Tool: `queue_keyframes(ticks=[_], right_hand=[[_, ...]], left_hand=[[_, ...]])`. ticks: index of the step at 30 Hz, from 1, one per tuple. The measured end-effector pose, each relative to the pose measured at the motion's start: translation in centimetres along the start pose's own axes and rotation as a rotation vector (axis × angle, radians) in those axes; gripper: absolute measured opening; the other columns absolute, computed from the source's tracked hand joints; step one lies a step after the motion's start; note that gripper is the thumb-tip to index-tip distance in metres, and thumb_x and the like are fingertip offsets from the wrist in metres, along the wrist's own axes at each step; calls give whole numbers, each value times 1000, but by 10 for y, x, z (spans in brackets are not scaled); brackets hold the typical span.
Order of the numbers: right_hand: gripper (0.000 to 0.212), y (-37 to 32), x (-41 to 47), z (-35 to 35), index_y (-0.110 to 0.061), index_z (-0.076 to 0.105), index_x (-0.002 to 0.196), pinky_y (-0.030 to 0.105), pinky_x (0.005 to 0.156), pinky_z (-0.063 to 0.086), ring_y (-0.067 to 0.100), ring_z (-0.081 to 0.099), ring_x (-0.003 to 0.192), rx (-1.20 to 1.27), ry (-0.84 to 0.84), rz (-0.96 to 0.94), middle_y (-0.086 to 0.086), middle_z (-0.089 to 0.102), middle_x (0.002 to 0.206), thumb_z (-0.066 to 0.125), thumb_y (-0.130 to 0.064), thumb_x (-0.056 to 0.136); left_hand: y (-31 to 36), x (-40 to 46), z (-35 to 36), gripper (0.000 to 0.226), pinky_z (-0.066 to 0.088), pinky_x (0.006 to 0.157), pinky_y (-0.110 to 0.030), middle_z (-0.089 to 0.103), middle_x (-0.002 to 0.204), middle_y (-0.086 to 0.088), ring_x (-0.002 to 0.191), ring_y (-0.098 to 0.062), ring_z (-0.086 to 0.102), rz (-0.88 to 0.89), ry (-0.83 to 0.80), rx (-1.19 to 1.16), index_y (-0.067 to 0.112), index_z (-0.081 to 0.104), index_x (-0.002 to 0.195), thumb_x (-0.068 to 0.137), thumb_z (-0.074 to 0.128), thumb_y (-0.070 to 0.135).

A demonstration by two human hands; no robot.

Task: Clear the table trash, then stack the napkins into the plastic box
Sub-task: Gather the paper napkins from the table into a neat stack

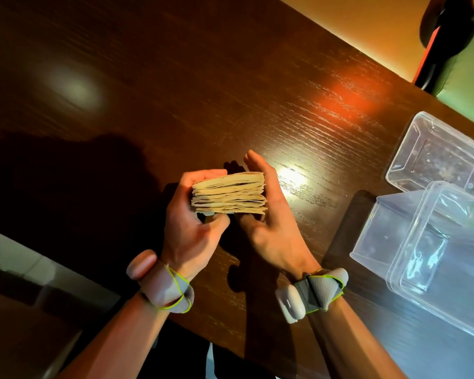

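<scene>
A thick stack of beige folded napkins point(229, 193) is held above the dark wooden table point(175, 91), near its front edge. My left hand point(195, 228) grips the stack's left end, thumb underneath. My right hand point(268, 214) presses flat against the stack's right end, fingers straight. A clear plastic box point(400, 236) lies on its side at the right, its opening toward the right. Nothing shows inside the box.
A clear plastic lid point(435, 154) lies flat behind the box at the right edge. A dark chair back point(446, 36) stands beyond the table's far right corner. The floor shows past the table's near-left edge.
</scene>
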State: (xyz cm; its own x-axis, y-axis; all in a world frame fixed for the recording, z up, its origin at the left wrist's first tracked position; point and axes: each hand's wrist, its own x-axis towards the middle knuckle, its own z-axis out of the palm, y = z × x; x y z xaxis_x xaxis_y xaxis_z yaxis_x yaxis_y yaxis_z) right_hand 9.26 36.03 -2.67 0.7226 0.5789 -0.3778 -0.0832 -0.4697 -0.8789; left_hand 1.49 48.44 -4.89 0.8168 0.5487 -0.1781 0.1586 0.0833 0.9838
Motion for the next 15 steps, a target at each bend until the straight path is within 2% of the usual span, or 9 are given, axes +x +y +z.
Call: queue_keyframes(ticks=[2, 4, 7, 9, 11, 12, 14, 15], right_hand=[[92, 0, 0, 2, -28, 23, 154, 55, 116, 32, 14, 40, 141, -19, -10, 13, -24, 45, 142, 55, -2, 72], [86, 1, 0, 2, -28, 25, 152, 58, 115, 32, 22, 45, 137, -35, -9, 8, -11, 50, 140, 55, -5, 75], [64, 3, 3, -1, -29, 38, 143, 57, 112, 35, 23, 53, 130, -45, 15, -13, -3, 58, 136, 63, -14, 85], [54, 4, 3, -6, -31, 48, 133, 54, 108, 40, 23, 59, 120, -42, -1, -1, -5, 65, 125, 72, -15, 87], [46, 1, 3, -14, -27, 57, 124, 44, 100, 50, 19, 64, 108, -21, -10, 32, -4, 70, 112, 79, -19, 84], [42, 0, 2, -18, -24, 61, 118, 34, 92, 55, 12, 67, 100, 32, -3, 38, -6, 72, 104, 82, -17, 82], [34, -4, 1, -25, -19, 66, 104, 15, 72, 53, -4, 66, 79, 174, 18, 33, -15, 73, 86, 85, -11, 77], [30, -6, 1, -28, -18, 67, 99, 13, 68, 52, -4, 65, 75, 232, 31, 27, -15, 73, 82, 85, -11, 75]], left_hand=[[-1, 2, -1, 57, 59, 87, -33, 70, 117, 6, 110, -17, 70, 8, -2, 6, 41, 59, 108, 64, 63, 6], [-3, 2, 0, 50, 57, 86, -30, 71, 110, 9, 106, -15, 70, 15, -16, 8, 37, 59, 103, 67, 64, 3], [-4, 4, 0, 45, 55, 78, -22, 72, 96, 15, 92, -4, 70, -26, -6, -34, 27, 58, 95, 67, 69, -7], [1, 7, 0, 44, 56, 78, -29, 70, 90, 6, 88, -13, 67, -94, 43, -209, 19, 60, 93, 58, 71, -7], [6, 11, 0, 48, 51, 96, -49, 65, 100, -21, 101, -30, 60, -192, 103, -451, 11, 63, 94, 50, 69, -9], [8, 14, 0, 49, 44, 106, -60, 61, 112, -29, 110, -38, 58, -247, 105, -557, 9, 65, 96, 53, 64, -14], [7, 16, -5, 54, 34, 113, -66, 50, 134, -41, 127, -51, 51, -322, 4, -686, 5, 61, 114, 67, 49, -17], [6, 17, -7, 57, 36, 113, -63, 47, 139, -40, 131, -52, 49, -339, -78, -718, 3, 55, 125, 72, 45, -15]])
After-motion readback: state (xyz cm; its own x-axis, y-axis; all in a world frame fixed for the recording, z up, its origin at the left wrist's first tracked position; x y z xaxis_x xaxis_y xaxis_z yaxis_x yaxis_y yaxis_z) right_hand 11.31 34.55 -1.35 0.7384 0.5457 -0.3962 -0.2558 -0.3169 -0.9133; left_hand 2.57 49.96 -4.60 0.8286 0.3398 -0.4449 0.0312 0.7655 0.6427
